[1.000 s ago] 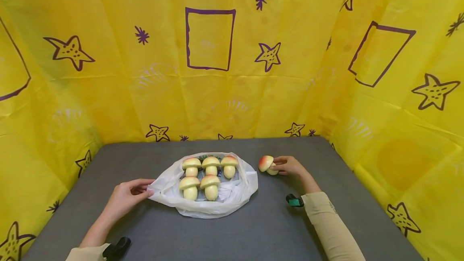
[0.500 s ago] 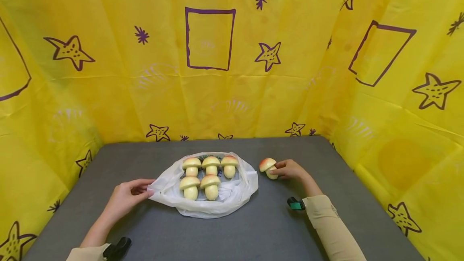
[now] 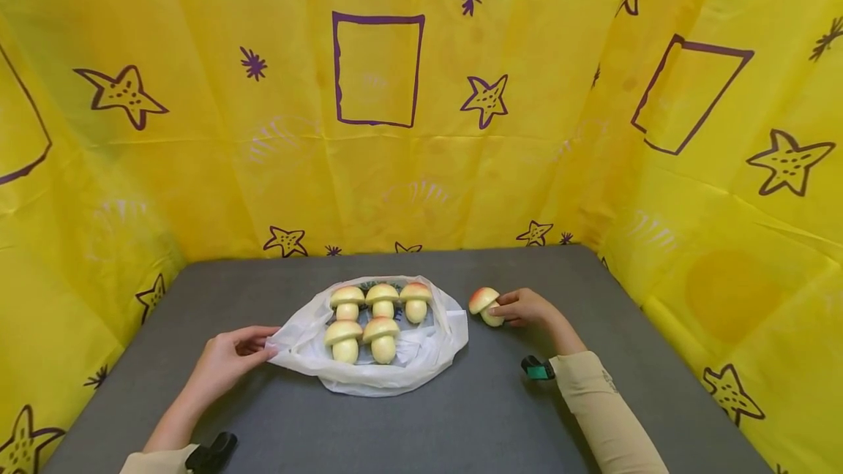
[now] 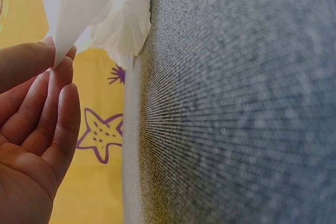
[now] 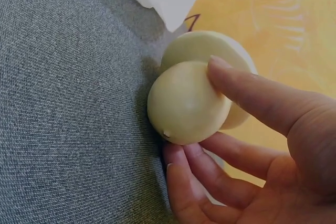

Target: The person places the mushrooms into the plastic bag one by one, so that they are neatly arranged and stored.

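Note:
A white plastic bag (image 3: 388,385) lies spread on the grey table with several toy mushrooms (image 3: 382,298) on it, cream with reddish tinges on some caps. My left hand (image 3: 227,357) pinches the bag's left corner between thumb and fingers; the left wrist view shows the pinched plastic tip (image 4: 65,35) up close. Right of the bag, a single mushroom (image 3: 484,300) with a red-tinged cap leans over at the table. My right hand (image 3: 527,309) holds it by the stem, thumb on one side and fingers beneath, as the right wrist view shows with the round stem end (image 5: 184,103) facing the camera.
The grey table (image 3: 421,437) stretches in front of the bag and to both sides. Yellow cloth (image 3: 382,189) with purple drawings walls in its back and both sides. Straps with black parts (image 3: 536,368) sit at both wrists.
The mushroom in my right hand has shifted slightly toward me and turned a little, its stem now pointing more downward. My left hand and the bag stay put.

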Demonstrator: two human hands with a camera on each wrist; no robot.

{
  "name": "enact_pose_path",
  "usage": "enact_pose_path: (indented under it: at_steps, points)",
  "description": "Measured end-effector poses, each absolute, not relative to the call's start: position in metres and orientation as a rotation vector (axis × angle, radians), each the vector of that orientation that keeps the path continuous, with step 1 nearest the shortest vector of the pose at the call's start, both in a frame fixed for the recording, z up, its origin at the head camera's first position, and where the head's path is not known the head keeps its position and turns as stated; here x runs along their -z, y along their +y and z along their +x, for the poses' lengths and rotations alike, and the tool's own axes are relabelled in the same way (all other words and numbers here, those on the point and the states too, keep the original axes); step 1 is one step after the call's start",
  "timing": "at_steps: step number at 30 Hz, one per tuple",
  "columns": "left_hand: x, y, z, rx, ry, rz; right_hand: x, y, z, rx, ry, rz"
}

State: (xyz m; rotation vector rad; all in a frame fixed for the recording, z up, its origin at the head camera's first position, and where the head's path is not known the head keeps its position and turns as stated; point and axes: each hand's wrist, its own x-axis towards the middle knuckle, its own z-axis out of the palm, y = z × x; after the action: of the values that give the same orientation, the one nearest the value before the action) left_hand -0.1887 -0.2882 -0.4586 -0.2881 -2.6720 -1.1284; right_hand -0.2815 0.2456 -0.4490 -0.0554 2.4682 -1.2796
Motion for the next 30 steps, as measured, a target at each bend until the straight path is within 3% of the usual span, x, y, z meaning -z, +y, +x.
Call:
enact_pose_path:
  at_steps: [30]
  points:
    - [0.458,-0.289,-0.19,1.123,-2.659,-0.313,0.454,0.246,-0.27,1.394,2.422,-0.046]
